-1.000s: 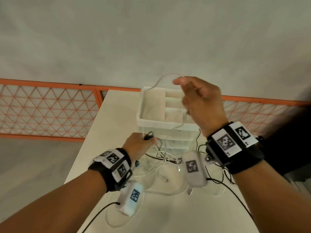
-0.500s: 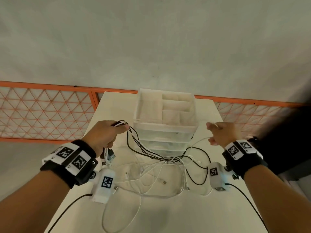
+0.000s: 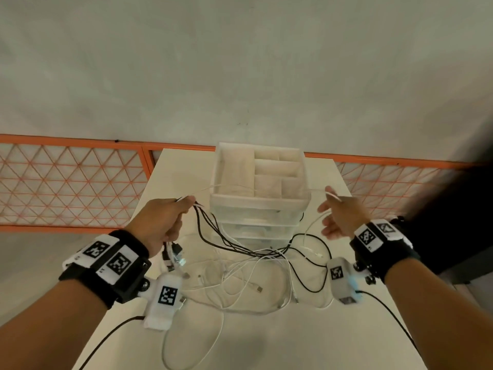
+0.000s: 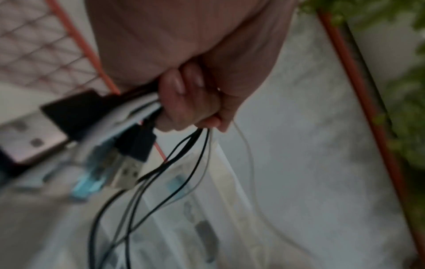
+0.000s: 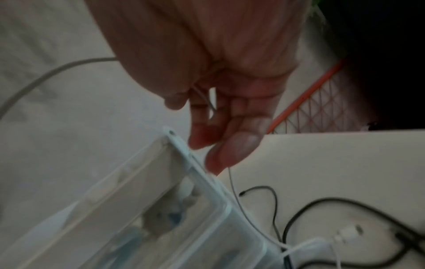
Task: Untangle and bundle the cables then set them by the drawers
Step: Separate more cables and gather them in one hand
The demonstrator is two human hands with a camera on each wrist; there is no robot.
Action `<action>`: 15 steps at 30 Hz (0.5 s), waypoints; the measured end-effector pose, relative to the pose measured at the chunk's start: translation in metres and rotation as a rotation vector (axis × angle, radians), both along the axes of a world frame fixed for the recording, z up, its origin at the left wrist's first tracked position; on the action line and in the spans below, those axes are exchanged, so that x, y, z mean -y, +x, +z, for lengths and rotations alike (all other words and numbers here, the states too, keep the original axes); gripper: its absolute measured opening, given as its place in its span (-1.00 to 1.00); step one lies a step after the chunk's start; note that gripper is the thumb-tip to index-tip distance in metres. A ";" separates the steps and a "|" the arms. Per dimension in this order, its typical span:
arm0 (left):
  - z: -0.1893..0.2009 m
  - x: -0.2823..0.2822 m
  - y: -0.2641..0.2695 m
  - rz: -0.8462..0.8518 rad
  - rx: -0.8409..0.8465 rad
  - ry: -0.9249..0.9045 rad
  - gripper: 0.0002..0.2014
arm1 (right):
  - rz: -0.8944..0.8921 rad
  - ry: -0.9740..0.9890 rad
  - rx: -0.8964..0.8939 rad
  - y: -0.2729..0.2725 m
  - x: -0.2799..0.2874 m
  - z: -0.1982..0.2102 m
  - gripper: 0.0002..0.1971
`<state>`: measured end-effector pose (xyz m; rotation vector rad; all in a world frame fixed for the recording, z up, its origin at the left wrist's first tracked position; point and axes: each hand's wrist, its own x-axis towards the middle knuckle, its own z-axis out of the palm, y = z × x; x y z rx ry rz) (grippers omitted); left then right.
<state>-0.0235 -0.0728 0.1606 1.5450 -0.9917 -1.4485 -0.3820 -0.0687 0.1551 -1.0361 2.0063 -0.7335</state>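
A tangle of black and white cables (image 3: 256, 263) lies on the white table (image 3: 266, 337) in front of the clear plastic drawers (image 3: 266, 217). My left hand (image 3: 184, 206) is raised left of the drawers and grips a bunch of black and white cables (image 4: 184, 158). Their USB plugs (image 3: 174, 256) hang below the fist (image 4: 202, 116). My right hand (image 3: 330, 206) is right of the drawers, fingers nearly straight. A thin white cable (image 3: 313, 228) is pinched between its thumb and fingers (image 5: 200, 131). That cable stretches across the drawer top to the left hand.
An orange mesh railing (image 3: 69, 182) runs behind the table on both sides. Loose white loops (image 3: 213, 340) trail toward the near table edge. Green leaves (image 4: 409, 109) show at the right of the left wrist view.
My right hand came down from above the drawers to their right side. My left hand lifted the cable bunch off the table, up and left. The white cable now spans both hands.
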 end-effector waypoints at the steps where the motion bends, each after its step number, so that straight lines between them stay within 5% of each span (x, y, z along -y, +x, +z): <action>1: 0.004 -0.002 -0.003 -0.056 -0.126 0.005 -0.73 | 0.045 -0.025 0.113 0.010 -0.008 0.001 -0.42; 4: 0.012 -0.011 -0.029 -0.258 -0.326 -0.041 -0.91 | 0.370 -0.126 0.267 0.053 -0.025 0.022 -0.41; 6: 0.008 -0.018 -0.054 -0.382 -0.309 -0.066 -0.75 | 0.530 -0.207 0.354 0.082 -0.031 0.041 -0.38; 8: 0.003 -0.025 -0.078 -0.523 -0.150 -0.099 -0.91 | 0.571 -0.332 0.420 0.099 -0.031 0.057 -0.35; 9: 0.000 -0.027 -0.086 -0.569 -0.035 -0.106 -0.94 | 0.536 -0.395 0.443 0.102 -0.029 0.063 -0.35; 11: -0.012 -0.026 -0.090 -0.546 0.189 -0.067 -0.71 | 0.373 -0.503 0.466 0.093 -0.025 0.071 -0.38; 15: -0.033 -0.020 -0.068 -0.433 0.329 0.033 -0.71 | 0.068 -0.532 0.316 0.050 -0.021 0.055 -0.38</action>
